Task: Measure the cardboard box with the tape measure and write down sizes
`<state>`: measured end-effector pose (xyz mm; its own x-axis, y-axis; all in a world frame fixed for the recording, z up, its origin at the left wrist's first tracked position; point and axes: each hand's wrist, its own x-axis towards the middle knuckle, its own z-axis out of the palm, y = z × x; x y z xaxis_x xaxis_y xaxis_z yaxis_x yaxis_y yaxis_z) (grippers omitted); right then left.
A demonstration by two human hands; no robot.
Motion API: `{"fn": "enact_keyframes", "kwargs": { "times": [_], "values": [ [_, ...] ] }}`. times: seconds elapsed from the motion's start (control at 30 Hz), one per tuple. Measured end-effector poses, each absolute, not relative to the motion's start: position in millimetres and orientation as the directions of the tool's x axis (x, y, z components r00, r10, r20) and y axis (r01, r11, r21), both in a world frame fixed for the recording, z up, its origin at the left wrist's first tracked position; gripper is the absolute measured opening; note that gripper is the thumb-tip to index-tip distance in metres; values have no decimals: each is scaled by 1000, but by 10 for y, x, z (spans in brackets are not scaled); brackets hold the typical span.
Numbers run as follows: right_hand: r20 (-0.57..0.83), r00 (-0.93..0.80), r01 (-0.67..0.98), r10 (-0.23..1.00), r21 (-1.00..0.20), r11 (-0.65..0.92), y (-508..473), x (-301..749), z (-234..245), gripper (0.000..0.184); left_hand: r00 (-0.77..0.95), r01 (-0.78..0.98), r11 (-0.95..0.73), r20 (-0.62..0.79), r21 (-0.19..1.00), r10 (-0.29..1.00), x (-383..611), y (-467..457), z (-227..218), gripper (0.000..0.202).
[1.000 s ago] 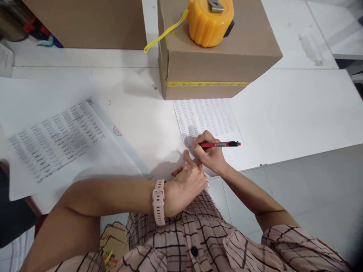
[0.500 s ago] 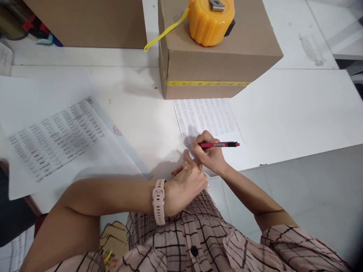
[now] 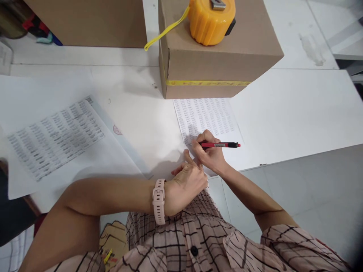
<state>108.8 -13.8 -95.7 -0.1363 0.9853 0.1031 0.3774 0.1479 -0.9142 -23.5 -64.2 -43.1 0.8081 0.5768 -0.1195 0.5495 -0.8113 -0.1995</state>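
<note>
Just right of centre frame, the right hand (image 3: 208, 153) pinches a red pen (image 3: 219, 144) near its tip, barrel pointing right, over a printed sheet (image 3: 207, 115) on the white bench (image 3: 283, 109). The pen looks light and stiff; the sheet looks thin and likely to slide. The left hand (image 3: 187, 185) sits loosely curled at the sheet's near edge; I cannot tell its grip. A cardboard box (image 3: 215, 64) carrying a yellow tape measure (image 3: 211, 20) covers the sheet's top; larger printouts (image 3: 56, 139) lie left.

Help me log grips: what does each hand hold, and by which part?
The right hand holds a red pen near its writing tip, the rear end sticking out rightward. The left hand holds nothing visible, resting by the sheet.
</note>
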Motion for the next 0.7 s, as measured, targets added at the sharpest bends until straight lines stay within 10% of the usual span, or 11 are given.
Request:
{"fn": "enact_keyframes", "kwargs": {
  "times": [0.7],
  "values": [
    [120,-135,357,984,-920,162,-128,1087,-947,28,808,545,-821,-157,-172,569,-211,-650,-447,29]
  ]
}}
